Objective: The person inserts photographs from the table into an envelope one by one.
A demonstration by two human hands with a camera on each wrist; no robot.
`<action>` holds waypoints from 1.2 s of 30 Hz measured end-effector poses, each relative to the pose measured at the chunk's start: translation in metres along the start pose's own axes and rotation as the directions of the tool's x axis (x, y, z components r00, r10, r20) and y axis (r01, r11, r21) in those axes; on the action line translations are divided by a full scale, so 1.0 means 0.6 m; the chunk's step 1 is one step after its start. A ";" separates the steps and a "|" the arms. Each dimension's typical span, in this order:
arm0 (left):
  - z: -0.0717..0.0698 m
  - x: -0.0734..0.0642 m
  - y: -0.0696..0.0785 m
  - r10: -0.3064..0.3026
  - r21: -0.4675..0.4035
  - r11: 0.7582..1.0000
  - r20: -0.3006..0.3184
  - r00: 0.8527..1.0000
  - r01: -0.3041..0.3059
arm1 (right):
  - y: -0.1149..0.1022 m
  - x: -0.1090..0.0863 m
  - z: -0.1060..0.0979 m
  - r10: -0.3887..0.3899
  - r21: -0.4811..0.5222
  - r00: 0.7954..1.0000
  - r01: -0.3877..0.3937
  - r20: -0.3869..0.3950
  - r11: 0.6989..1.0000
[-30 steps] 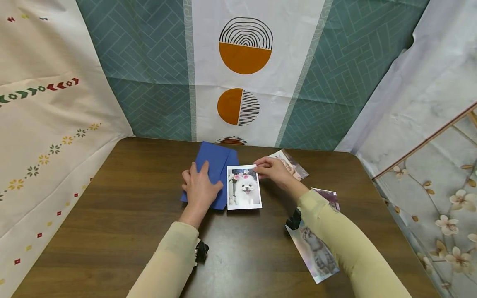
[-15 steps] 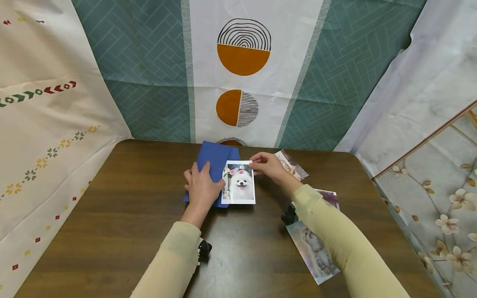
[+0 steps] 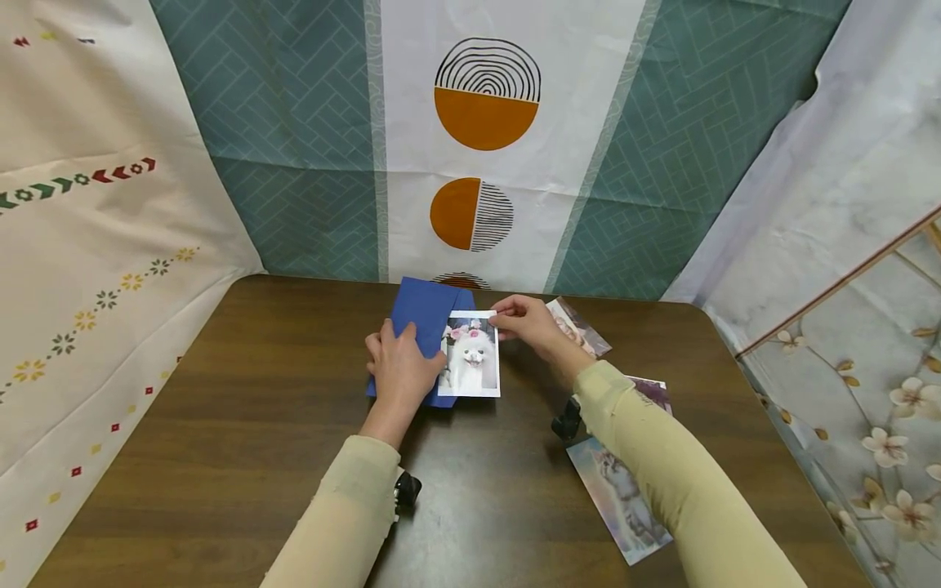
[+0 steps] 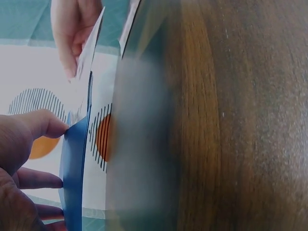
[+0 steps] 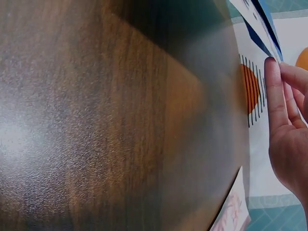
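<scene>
The person's left forearm point(image 3: 341, 502), in a pale yellow cloth sleeve point(image 3: 338, 510), slanted up from the lower edge of the head view, its cuff ending short of the bare wrist point(image 3: 384, 426). The left grip point(image 3: 402, 365), a bare hand held palm down, had its fingers point(image 4: 41, 179) spread and slightly bent, the thumb point(image 4: 45, 121) stretched out toward the right grip point(image 3: 531, 325). The right forearm point(image 3: 662, 461), in a matching sleeve point(image 3: 665, 469), slanted inward from the lower right. The right grip, also a bare hand, made a pinch, thumb tip close to forefinger point(image 5: 294, 77), the other fingers bent behind.
</scene>
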State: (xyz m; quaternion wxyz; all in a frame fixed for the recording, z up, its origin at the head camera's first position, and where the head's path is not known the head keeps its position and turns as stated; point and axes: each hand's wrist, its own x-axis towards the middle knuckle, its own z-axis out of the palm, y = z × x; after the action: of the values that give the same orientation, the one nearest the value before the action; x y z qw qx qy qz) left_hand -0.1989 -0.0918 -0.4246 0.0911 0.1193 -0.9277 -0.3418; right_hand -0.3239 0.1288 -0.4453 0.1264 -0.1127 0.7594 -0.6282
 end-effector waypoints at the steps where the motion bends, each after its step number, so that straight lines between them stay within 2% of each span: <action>1: 0.000 0.000 0.000 -0.001 0.001 1.000 -0.001 1.000 0.001 | -0.003 -0.001 0.000 0.006 0.006 1.000 -0.006 -0.004 1.000; 7: -0.002 0.002 -0.001 0.002 0.004 1.000 -0.012 1.000 -0.002 | -0.016 -0.002 0.000 0.036 0.058 0.999 -0.034 -0.034 0.998; 14: -0.006 0.003 0.005 0.006 -0.003 1.000 -0.010 1.000 -0.006 | -0.011 0.001 0.004 0.035 0.011 0.999 -0.035 -0.035 0.999; 21: -0.009 0.005 0.007 -0.001 0.005 1.000 0.003 1.000 0.001 | -0.006 0.005 0.010 0.028 0.025 0.998 -0.027 -0.063 0.999; 28: -0.005 0.008 0.006 0.002 0.037 0.999 0.010 1.000 -0.002 | -0.015 0.010 0.012 0.035 0.145 0.995 -0.021 -0.097 0.989; 36: 0.000 0.011 0.005 -0.016 0.037 0.999 0.040 0.999 0.014 | -0.012 0.015 0.024 0.030 0.202 0.993 -0.007 -0.114 0.979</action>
State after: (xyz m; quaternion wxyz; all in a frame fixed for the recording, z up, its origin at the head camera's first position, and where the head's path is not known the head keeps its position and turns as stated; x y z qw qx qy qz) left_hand -0.2058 -0.0916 -0.4219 0.0676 0.1211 -0.9345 -0.3278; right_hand -0.3274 0.1114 -0.4410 0.0986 -0.0557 0.6991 -0.7060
